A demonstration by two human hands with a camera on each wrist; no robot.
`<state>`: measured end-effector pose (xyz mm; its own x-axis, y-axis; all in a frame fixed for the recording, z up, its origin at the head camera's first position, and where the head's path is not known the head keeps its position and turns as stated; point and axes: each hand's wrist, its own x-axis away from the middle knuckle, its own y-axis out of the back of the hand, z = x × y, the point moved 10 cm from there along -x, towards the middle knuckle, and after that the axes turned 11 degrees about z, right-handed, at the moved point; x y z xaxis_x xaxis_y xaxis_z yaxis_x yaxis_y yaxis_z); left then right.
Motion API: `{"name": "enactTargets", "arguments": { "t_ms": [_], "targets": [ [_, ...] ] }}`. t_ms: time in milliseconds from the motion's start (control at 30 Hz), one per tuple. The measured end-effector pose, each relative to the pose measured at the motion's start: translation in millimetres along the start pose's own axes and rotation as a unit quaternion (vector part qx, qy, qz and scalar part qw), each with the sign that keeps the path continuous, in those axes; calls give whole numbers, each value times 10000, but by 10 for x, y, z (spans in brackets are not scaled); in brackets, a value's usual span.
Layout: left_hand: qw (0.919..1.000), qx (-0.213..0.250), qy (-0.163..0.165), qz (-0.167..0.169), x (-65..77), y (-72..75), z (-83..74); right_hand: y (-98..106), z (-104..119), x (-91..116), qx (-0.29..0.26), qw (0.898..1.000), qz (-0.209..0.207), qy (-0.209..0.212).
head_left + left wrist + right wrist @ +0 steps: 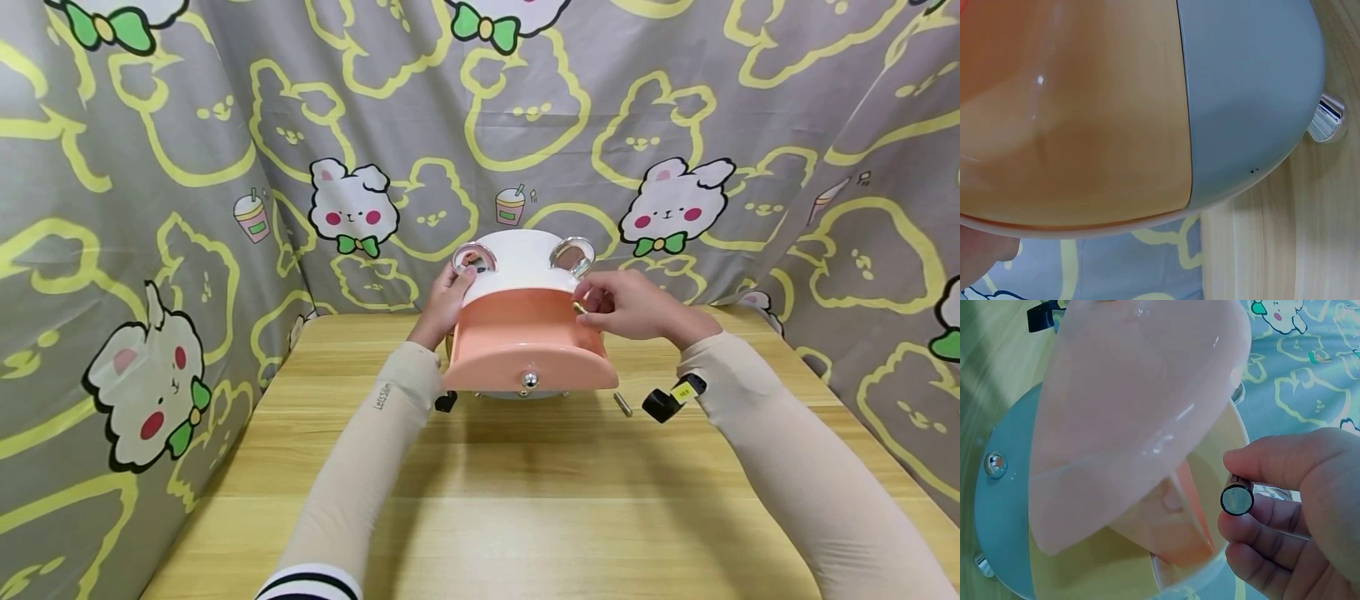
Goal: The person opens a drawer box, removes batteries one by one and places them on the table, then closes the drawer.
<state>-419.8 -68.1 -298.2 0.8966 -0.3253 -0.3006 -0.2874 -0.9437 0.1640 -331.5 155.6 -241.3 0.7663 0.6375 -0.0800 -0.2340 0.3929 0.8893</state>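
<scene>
A rounded storage box (521,258) with a white top and two silver ring ears stands on the table. Its pink drawer (487,368), with a silver ball knob (530,380), is pulled out at the front. My left hand (444,304) grips the box's left side by the ring ear, thumb in front; most of its fingers are hidden. At the drawer's right edge, my right hand (633,304) pinches a small battery (1237,499) between thumb and fingers, its flat grey end facing the right wrist camera.
A small silver cylinder (623,404) lies on the wooden table (517,517), to the right of the box. Behind and at both sides hangs a grey curtain (427,125) with cartoon prints. Black wrist-camera mounts show near the sleeves.
</scene>
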Motion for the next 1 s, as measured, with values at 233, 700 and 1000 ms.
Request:
{"name": "enactTargets", "arguments": {
  "t_ms": [233, 700, 1000],
  "targets": [
    [9999, 115, 42, 34, 6, -6, 6, 1, -58, 38, 3, 10000, 8, -26],
    [9999, 6, 148, 29, 16, -19, -6, -10, -208, 125, 49, 9999, -123, -68],
    [9999, 34, 138, 51, 19, -19, -4, -24, -296, 177, -127, 9997, -193, -121]
  ]
}}
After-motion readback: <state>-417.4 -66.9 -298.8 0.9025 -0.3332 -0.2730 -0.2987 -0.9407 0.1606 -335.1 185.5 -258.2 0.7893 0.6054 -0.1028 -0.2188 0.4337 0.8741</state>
